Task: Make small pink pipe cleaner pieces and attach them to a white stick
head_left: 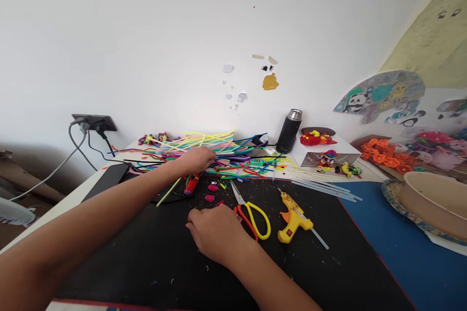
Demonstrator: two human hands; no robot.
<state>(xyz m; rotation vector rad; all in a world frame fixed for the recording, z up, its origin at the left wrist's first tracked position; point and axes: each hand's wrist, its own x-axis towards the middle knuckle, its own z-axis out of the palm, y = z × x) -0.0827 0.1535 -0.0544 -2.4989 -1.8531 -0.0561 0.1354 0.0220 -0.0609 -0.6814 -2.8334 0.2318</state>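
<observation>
My left hand [199,159] reaches to the back of the table, its fingers closed among a heap of colourful pipe cleaners [233,148]. Which strands it grips is hard to see. Low over the black mat [146,252], my right hand [219,233] is curled with fingers bent inward; whatever it holds is hidden. Small dark pink pieces [209,198] lie just beyond it. Scissors [251,214] with one yellow and one red handle rest beside its knuckles. A red fuzzy piece [191,184] lies below my left wrist.
To the right lies a yellow glue gun [294,216], with several clear glue sticks [328,189] behind it. A black bottle [289,131] stands near a white box [328,150] bearing fuzzy figures. A phone [105,182] lies left, and a large beige bowl [438,199] stands right.
</observation>
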